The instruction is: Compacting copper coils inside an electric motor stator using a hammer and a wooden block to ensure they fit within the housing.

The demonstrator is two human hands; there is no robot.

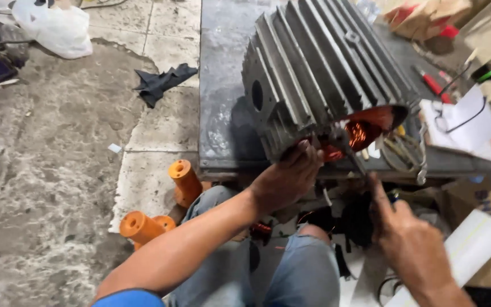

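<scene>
right hand point(410, 241) blurred, left hand point(288, 176) gripping finned motor housing point(319, 74)

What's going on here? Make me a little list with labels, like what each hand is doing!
Big thing: grey ribbed metal motor housing lying on its side on a dark metal table
Inside it: shiny copper wire coils
Left hand: gripping the housing's open rim
Right hand: held near the opening, one finger pointing up
Floor: two orange plastic spools, a black rag
</scene>
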